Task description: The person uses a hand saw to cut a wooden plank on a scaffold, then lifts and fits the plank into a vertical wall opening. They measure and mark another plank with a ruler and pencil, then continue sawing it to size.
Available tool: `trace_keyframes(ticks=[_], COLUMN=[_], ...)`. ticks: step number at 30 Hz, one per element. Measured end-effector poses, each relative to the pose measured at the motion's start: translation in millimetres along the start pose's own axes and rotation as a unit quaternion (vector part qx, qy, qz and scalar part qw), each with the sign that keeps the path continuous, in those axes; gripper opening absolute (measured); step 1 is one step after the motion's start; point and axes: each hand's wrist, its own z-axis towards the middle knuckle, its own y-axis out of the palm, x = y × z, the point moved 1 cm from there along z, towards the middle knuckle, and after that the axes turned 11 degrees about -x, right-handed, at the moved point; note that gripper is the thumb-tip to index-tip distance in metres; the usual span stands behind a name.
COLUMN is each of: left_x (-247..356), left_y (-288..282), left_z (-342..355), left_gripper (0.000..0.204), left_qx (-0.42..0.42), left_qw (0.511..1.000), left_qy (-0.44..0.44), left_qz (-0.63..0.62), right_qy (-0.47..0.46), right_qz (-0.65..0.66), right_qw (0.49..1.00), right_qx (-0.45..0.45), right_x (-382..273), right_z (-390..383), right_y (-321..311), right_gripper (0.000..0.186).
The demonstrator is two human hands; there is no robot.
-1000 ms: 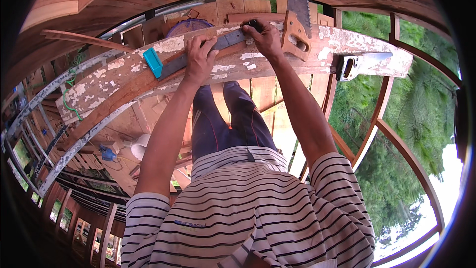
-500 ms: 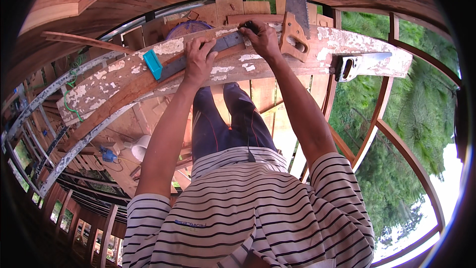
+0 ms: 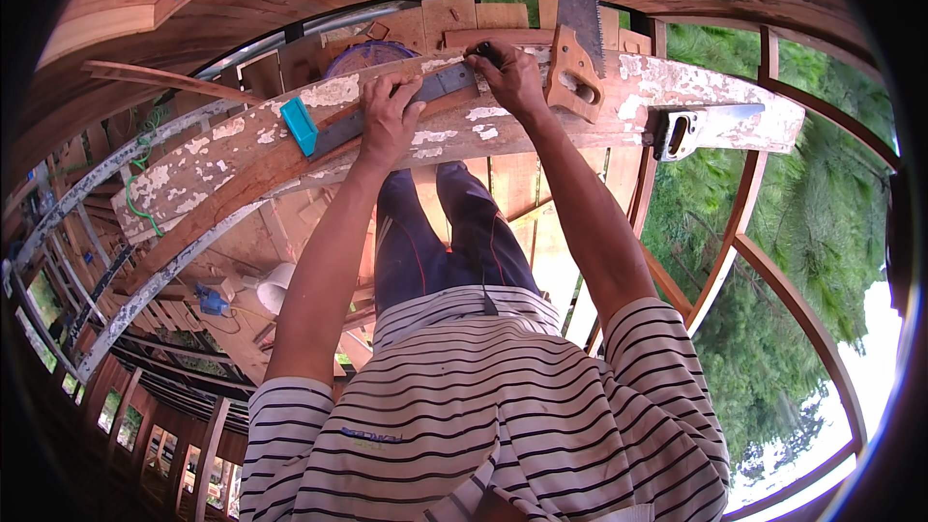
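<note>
A try square with a teal handle (image 3: 299, 126) and a grey metal blade (image 3: 448, 83) lies across a reddish-brown wooden strip (image 3: 224, 191). My left hand (image 3: 389, 118) holds the blade down near its middle, fingers bent over it. At the blade's far right end, my right hand (image 3: 509, 75) is closed in a pinch around a small dark thing, mostly hidden by the fingers. The strip rests along a wide plank (image 3: 720, 87) with peeling white paint. Just right of my right hand, a handsaw with a wooden handle (image 3: 574, 77) stands tilted, its blade pointing away.
A second handsaw (image 3: 674, 132) with a black and white handle lies toward the plank's right end. Green cord (image 3: 145, 203) hangs over the left end. A purple basket (image 3: 372, 56) sits behind the plank. A blue power tool (image 3: 211, 300) lies below left. Timber framing (image 3: 744, 193) stands at right.
</note>
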Motion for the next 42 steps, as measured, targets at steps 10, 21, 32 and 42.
trace_keyframes(ticks=[10,21,32,42], left_x=[-0.4,1.0,15.6,10.7], left_y=[-0.1,-2.0,-14.5,-27.2], left_z=[0.8,0.8,14.8,59.4], left_gripper=[0.043,0.042,0.047,0.032], left_qx=[-0.001,-0.002,-0.052,-0.019], left_qw=[1.0,1.0,0.994,0.952], left_qy=[0.005,0.006,-0.022,-0.173], left_qz=[0.003,0.005,0.088,-0.253], right_qy=[-0.017,0.018,0.046,0.182], right_qz=[-0.022,0.036,0.359,0.202], right_qw=[1.0,0.999,0.928,0.962], right_qx=[0.005,0.032,0.092,0.042], right_x=[1.4,12.5,-10.1,-31.1], right_z=[1.4,1.7,-101.7,-146.8], right_y=[0.6,8.8,44.5,104.3], right_gripper=[0.02,0.021,0.018,0.047])
